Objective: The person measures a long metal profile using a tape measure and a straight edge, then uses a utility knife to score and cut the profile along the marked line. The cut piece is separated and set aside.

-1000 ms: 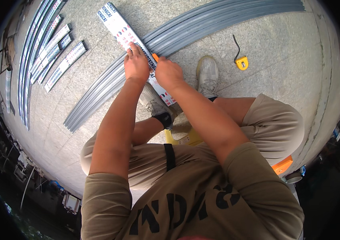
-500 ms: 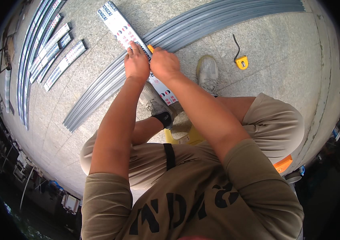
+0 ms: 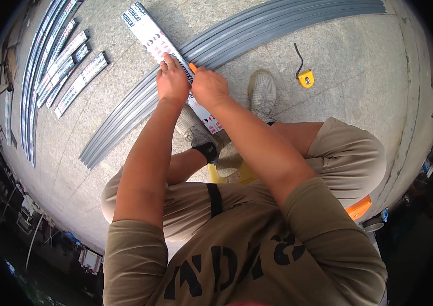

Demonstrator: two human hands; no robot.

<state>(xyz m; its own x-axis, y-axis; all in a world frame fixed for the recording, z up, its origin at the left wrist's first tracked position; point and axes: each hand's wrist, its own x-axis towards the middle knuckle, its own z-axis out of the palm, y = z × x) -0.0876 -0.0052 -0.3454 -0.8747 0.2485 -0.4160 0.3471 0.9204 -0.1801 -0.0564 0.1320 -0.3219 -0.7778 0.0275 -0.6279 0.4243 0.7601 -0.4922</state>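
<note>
Your left hand (image 3: 172,85) is resting on a long, straight white strip with printed faces (image 3: 154,40), its fingers lying outstretched and unclenched on the top. The strip is slanting across a curving-looking bundle of long grey metal profiles (image 3: 229,40), its far end jutting past the bundle and its near end pointing toward you. Dark block lettering is marking the far end and the stretch beside your hands; red characters and small round emblems are showing between them. Your right hand (image 3: 210,86) is clenching a narrow orange tool (image 3: 192,68) by the bundle's near edge; only its tip is peeking out, so I cannot tell its kind. On your side of the bundle, rightward, a yellow tape measure with a black cord (image 3: 306,79) is lying, its label too small to read. Beyond the bundle, leftward, shorter white strips (image 3: 82,82) are bearing dark and red print. Your brown short-sleeved shirt (image 3: 242,262), on the bundle's near side, is displaying large black letters.
</note>
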